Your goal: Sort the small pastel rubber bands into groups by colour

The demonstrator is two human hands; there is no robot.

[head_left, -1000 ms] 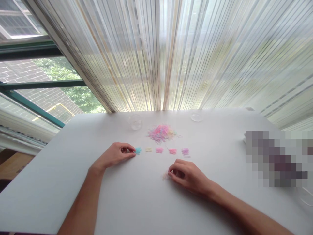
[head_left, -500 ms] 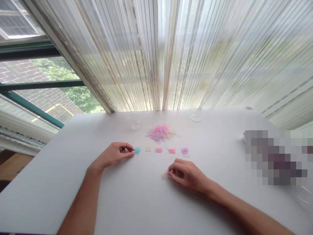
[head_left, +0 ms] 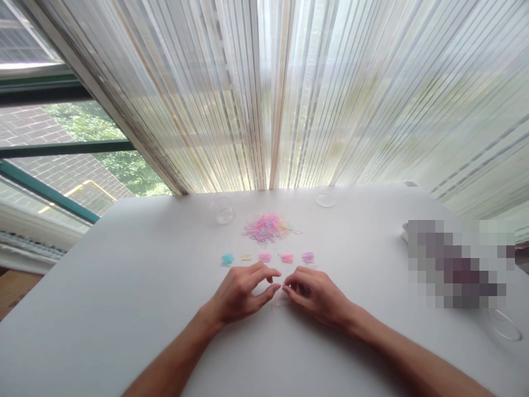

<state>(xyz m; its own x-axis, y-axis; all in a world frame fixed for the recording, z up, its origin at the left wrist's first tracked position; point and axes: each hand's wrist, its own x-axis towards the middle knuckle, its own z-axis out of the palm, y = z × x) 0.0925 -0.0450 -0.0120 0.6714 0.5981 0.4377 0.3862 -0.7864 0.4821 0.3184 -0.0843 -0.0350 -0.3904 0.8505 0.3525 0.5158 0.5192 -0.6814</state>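
My left hand (head_left: 243,292) hovers near the table's middle, thumb and forefinger apart, with nothing visible between them. Right beside it, my right hand (head_left: 316,289) is pinched on a small pinkish piece at its fingertips, too small to make out. A faint pale bunch of thin pieces (head_left: 278,300) lies under the fingertips, partly hidden. Beyond the hands runs a row of small sorted bunches of thin loop-like pieces: turquoise (head_left: 227,259), pale yellow (head_left: 246,257), pink (head_left: 265,257), coral pink (head_left: 286,257) and purple (head_left: 308,257). Behind the row lies a mixed pastel pile (head_left: 268,227).
A clear round container (head_left: 223,212) stands at the back left of the white table (head_left: 103,298), and a clear round lid (head_left: 325,199) lies at the back right. A blurred-out object (head_left: 454,264) with a cord loop (head_left: 506,325) sits at the right. Striped curtains (head_left: 264,94) hang behind.
My left hand has left the turquoise bunch and moved right and nearer, up to my right hand. The right hand stays pinched in about the same place. The view has shifted slightly.
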